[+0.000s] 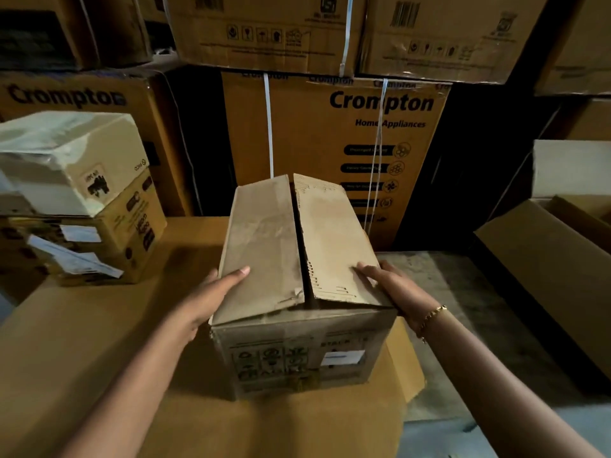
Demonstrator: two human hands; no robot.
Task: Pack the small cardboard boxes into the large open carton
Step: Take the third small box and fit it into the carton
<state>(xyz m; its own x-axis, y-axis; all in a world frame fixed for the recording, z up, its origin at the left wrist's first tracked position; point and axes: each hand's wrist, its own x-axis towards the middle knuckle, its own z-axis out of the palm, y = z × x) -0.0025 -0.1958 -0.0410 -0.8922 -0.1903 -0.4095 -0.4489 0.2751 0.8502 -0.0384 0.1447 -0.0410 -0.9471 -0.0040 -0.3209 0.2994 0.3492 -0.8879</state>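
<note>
Head view shows carton (314,143) printed "Crompton Home Appliances" behind small box (264,239).

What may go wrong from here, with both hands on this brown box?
1. No tape shows on the top flaps of the box, and a gap runs between them; they may lift open if it tilts.
2. The left hand and right hand rest on its upper edges, not under it, so it might slip when raised.

Left hand (211,294), right hand (395,285) on box (264,233)
</note>
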